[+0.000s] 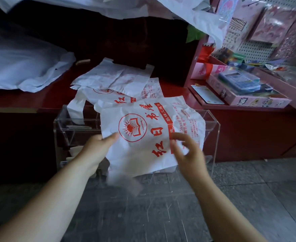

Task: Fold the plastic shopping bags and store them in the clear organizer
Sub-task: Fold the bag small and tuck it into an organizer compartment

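Evidently the bag (143, 126) is pinched by the left hand (98, 147), spread for folding before the organizer (211, 130) beyond; the grip of the blurred right hand (184, 151) cannot be told.

I face a red tabletop (53, 95). Right: red shelf (248, 130) of boxed goods, white pegboard (253, 49) behind. Grey stone floor (161, 210). Light dim.

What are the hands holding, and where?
The left hand holds the printed white bag by its left edge. The right hand is blurred over the bag's right side; its grip cannot be told.
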The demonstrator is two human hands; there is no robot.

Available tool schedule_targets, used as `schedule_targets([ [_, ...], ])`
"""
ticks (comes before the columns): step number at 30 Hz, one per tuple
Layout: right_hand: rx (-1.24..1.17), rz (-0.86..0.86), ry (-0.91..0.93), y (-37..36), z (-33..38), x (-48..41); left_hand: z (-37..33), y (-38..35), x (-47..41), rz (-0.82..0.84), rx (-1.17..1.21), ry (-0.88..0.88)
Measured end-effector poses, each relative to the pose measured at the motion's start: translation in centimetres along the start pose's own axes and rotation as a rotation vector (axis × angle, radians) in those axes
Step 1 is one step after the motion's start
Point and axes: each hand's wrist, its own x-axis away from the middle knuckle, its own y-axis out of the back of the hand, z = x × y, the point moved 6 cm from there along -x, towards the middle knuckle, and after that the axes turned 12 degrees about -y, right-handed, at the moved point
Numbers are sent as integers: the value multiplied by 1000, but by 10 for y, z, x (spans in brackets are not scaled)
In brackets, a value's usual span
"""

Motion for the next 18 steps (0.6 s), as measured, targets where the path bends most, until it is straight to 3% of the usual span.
schedule_targets([
  [2, 3, -245, -107, 31, -14, -14, 2, 2, 2, 61, 24, 30],
  [4, 26, -302, -236, 45, -30, -23, 7, 7, 6, 113, -3, 76],
  [7, -49, -186, -378, 42, -46, -30, 14, 15, 16, 213, -89, 144],
  [14, -169, -67, -442, 37, -41, -31, 12, 20, 22, 347, -77, 136],
  [18, -126, 71, -491, 38, -42, -27, 7, 24, 15, 227, -20, 74],
])
